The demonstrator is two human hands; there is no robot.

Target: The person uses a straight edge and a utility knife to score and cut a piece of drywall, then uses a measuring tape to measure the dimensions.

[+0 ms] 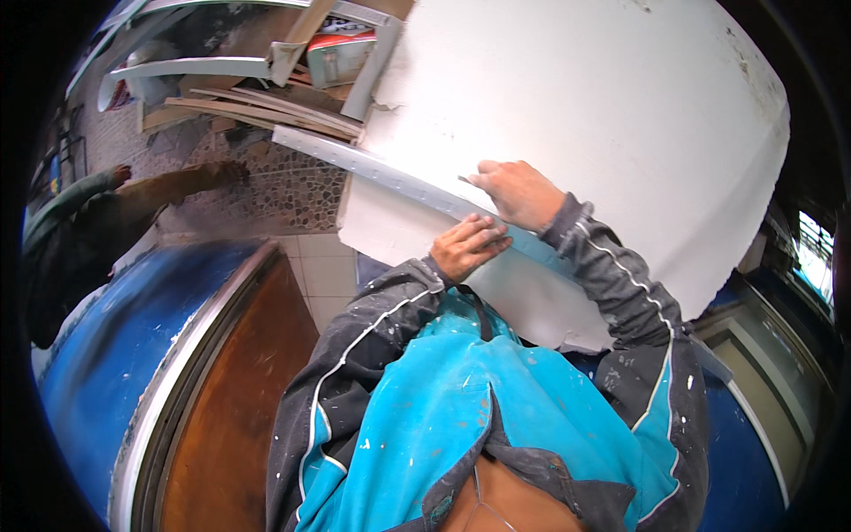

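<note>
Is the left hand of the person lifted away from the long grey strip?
No, the left hand rests on the long grey strip.

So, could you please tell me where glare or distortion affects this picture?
Head view: glare washes out the board beyond the right hand; fisheye distortion bows the edge of the brown panel; the corners go black.

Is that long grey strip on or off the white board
On: the grey strip lies across the white board, the left hand resting on it, one end jutting past the board's edge.
</note>
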